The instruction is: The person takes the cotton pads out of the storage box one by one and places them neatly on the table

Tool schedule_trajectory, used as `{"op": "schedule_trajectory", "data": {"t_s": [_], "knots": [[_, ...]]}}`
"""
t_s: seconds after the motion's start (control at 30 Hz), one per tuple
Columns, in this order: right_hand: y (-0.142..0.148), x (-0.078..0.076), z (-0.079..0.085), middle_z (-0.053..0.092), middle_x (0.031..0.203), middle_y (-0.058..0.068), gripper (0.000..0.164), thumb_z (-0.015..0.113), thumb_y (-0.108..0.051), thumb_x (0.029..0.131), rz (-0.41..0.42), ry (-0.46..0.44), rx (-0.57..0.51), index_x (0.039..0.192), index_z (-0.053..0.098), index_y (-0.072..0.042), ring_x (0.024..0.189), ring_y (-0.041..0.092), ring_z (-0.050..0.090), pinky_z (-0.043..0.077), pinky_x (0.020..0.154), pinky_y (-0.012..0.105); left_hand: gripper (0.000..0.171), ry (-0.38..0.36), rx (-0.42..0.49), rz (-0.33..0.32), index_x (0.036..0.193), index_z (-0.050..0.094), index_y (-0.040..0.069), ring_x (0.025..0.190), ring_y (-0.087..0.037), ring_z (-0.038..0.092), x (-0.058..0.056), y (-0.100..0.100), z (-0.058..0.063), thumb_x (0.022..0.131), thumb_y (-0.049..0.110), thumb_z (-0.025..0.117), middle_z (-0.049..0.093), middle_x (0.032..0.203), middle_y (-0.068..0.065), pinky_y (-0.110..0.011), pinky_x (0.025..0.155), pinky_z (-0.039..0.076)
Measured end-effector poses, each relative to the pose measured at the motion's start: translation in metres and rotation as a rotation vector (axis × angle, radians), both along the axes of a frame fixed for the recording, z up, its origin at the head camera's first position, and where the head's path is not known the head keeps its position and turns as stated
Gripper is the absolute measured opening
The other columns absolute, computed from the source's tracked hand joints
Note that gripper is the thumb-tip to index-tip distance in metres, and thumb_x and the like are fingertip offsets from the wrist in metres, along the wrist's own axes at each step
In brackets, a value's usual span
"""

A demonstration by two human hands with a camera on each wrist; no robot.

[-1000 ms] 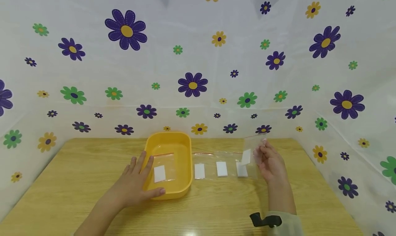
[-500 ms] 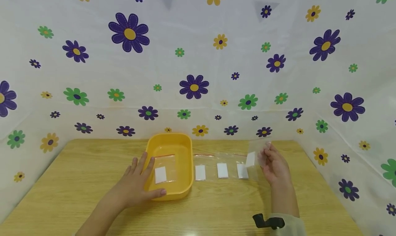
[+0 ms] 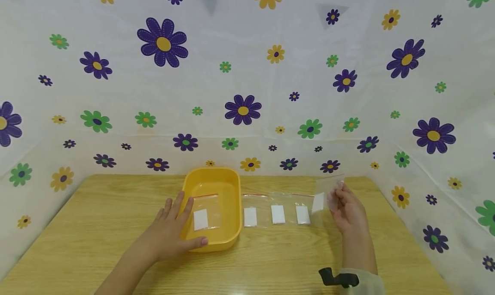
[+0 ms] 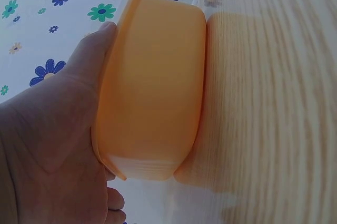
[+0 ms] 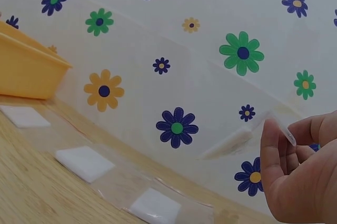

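Observation:
A yellow plastic tub (image 3: pixel 231 240) stands on the table, with a clear zip bag (image 3: pixel 200 220) holding a white piece inside it. My left hand (image 3: pixel 164 237) lies over the tub's left side, fingers spread and thumb along the near rim. Up at the right, my right hand (image 3: pixel 349 211) pinches a clear zip bag (image 3: pixel 318 203) by its side edge. A white rectangle shows within that bag, which hangs above the table. In the right wrist view the held bag (image 5: pixel 229 145) appears nearly edge-on, thumb and fingertips meeting on it.
Three similar zip bags, a left one (image 3: pixel 250 217), a middle one (image 3: pixel 278 214) and a right one (image 3: pixel 303 215), lie in a row to the right of the tub. The wooden table (image 3: pixel 270 260) ends against a flower-printed white sheet (image 3: pixel 205 80) behind.
My right hand has drawn the pinched zip bag to the right, off the rightmost bag in the row. My left hand keeps its place on the tub.

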State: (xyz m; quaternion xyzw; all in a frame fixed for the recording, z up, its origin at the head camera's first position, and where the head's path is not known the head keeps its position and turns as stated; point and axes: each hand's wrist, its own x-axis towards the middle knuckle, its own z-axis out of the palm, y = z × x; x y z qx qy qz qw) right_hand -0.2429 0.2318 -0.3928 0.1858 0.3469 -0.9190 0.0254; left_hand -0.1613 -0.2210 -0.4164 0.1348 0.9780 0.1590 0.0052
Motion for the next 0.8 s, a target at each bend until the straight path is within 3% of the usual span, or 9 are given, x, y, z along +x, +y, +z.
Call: {"op": "schedule_trajectory", "data": {"t_s": [0.27, 0.67, 0.8], "knots": [[0.005, -0.001, -0.001, 0.064, 0.092, -0.001, 0.029, 0.052, 0.000, 0.100, -0.016, -0.030, -0.023, 0.117, 0.068, -0.018, 0.083, 0.006, 0.064, 0.056, 0.083, 0.018, 0.115, 0.000, -0.007, -0.002, 0.159, 0.018, 0.005, 0.145, -0.060, 0.009, -0.002, 0.002, -0.002, 0.081, 0.082, 0.052, 0.002, 0.165, -0.026, -0.071, 0.114, 0.017], [0.011, -0.002, -0.013, 0.059, 0.104, -0.002, 0.047, 0.051, -0.001, 0.101, -0.007, -0.069, -0.052, 0.142, 0.054, -0.024, 0.088, 0.005, 0.062, 0.054, 0.087, 0.015, 0.115, -0.008, -0.004, 0.000, 0.159, 0.018, 0.005, 0.145, -0.060, 0.008, -0.002, 0.001, -0.003, 0.081, 0.082, 0.053, 0.002, 0.165, -0.026, -0.071, 0.114, 0.016], [0.012, -0.003, -0.017, 0.060, 0.098, -0.002, 0.038, 0.052, 0.000, 0.101, -0.002, -0.077, -0.065, 0.130, 0.063, -0.022, 0.083, 0.005, 0.064, 0.055, 0.083, 0.015, 0.115, -0.006, -0.004, 0.002, 0.159, 0.018, 0.004, 0.145, -0.059, 0.006, -0.003, 0.000, -0.004, 0.082, 0.081, 0.053, 0.001, 0.165, -0.026, -0.071, 0.114, 0.016]]}}
